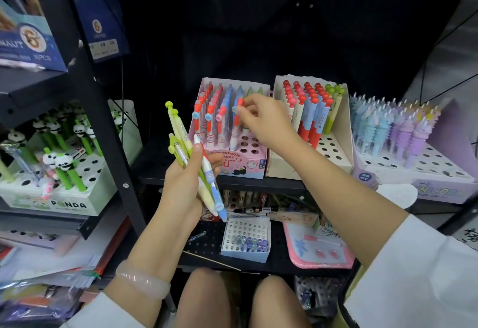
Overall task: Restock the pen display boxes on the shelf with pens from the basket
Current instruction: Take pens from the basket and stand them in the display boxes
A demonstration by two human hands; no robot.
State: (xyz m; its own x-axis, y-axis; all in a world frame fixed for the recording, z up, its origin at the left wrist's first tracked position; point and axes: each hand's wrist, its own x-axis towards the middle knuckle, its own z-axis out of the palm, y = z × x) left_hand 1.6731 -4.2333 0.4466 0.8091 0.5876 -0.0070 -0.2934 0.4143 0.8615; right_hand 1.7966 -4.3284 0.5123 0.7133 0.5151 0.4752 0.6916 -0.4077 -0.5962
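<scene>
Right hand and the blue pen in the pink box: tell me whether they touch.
Touching. The head view shows the right hand with its fingers pinched on the blue pen standing in the pink box.

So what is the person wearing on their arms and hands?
Both arms have white sleeves pushed back from the wrists: the left sleeve ends near the bottom edge, the right sleeve is wide and loose. A pale pink, smooth, rounded bangle circles the left wrist. The left hand and right hand are bare: no gloves or rings show.
</scene>
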